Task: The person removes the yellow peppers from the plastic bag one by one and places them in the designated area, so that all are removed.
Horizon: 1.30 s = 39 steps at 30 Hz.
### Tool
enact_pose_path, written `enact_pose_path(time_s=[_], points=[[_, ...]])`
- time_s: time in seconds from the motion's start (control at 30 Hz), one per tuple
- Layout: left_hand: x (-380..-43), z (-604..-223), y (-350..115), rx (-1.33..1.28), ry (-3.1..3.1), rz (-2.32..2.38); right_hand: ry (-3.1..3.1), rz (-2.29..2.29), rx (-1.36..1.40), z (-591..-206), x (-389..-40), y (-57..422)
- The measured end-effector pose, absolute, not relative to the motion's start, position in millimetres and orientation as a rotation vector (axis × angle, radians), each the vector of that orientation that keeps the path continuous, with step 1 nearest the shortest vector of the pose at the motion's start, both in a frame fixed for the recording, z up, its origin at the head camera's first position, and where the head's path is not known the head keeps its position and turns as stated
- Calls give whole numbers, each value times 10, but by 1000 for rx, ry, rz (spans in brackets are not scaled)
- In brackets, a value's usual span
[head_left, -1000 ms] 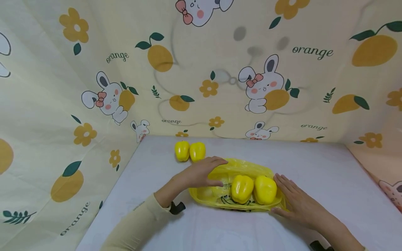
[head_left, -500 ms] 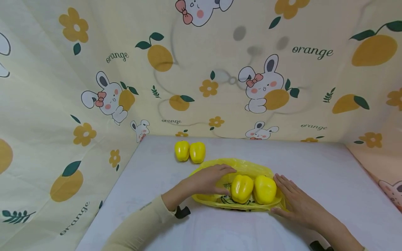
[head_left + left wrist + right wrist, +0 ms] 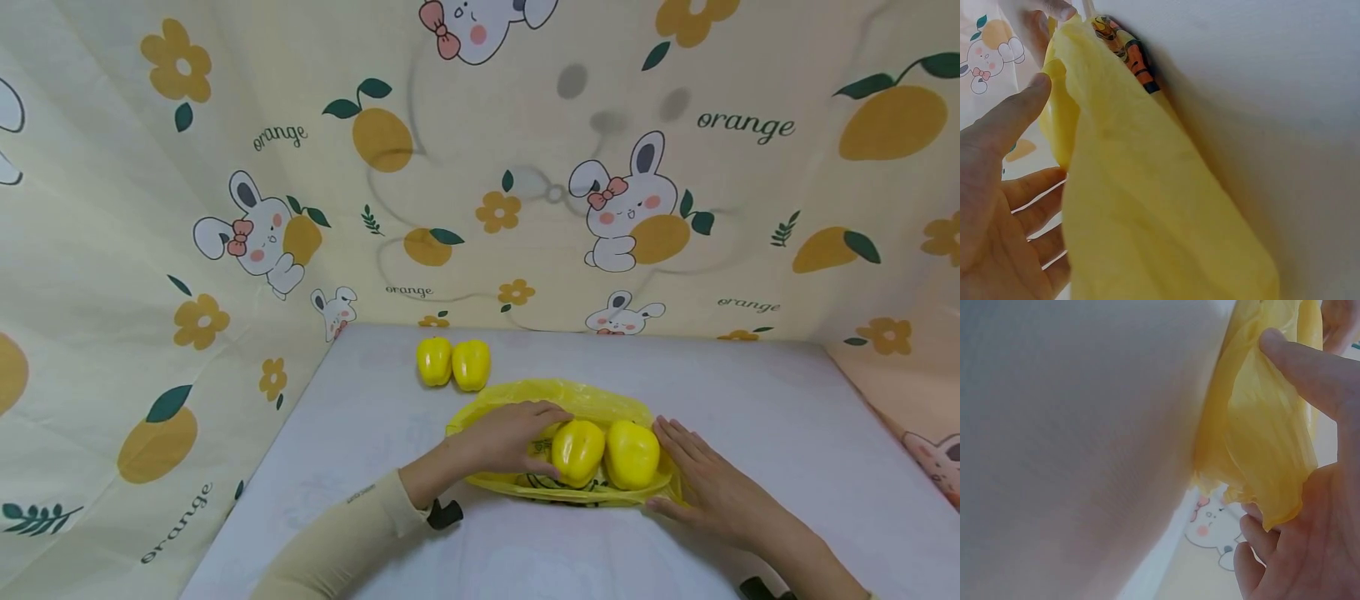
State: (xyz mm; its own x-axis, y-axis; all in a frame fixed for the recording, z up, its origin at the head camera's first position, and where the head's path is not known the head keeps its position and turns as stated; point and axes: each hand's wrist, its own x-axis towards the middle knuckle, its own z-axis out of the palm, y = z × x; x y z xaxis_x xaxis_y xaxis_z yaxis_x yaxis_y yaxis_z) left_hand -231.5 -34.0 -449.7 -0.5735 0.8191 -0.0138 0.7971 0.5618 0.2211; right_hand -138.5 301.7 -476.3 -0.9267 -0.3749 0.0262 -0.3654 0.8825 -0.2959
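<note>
Left hand point(image 3: 513, 437) crowds bagged pepper point(image 3: 579, 454); above is free.

We see thin, crinkled, translucent plastic in the bag point(image 3: 596, 398), smooth gloss on the peppers point(image 3: 578, 452) inside it and on the pepper pair point(image 3: 472, 365) at its ten o'clock, a smooth, mostly matt worktop point(image 3: 765, 408), a matt, cloth-like backdrop point(image 3: 555, 250) at twelve, and a matt fabric sleeve point(image 3: 345, 537) at eight.

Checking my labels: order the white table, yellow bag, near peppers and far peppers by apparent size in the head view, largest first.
White table
Yellow bag
Near left pepper, near right pepper: alike
Far left pepper, far right pepper: alike; distance may shrink them
</note>
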Motion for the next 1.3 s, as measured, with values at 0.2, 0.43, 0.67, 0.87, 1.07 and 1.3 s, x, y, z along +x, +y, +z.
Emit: enact_pose_path(time_s=[0.2,0.43,0.67,0.87,1.07,1.3], points=[[-2318,-4508,-302,1397,2672,280,3010,-464,-582,-4756,-1386,3014],[-2326,-4525,-266,1394,2684,246,3014,-447,-584,-4759,-1396,3015],[-2307,-4533,-255,1385,2691,225,3024,-450,-609,-4773,-1402,3015],[-2282,-4559,-261,1391,2691,208,3026,-444,-629,-4803,-1391,3008],[-2278,-4546,-253,1391,2704,227,3037,-417,-621,-4803,-1379,3008],[-2281,-4529,-286,1365,2712,285,3051,-415,-616,-4782,-1382,3012]])
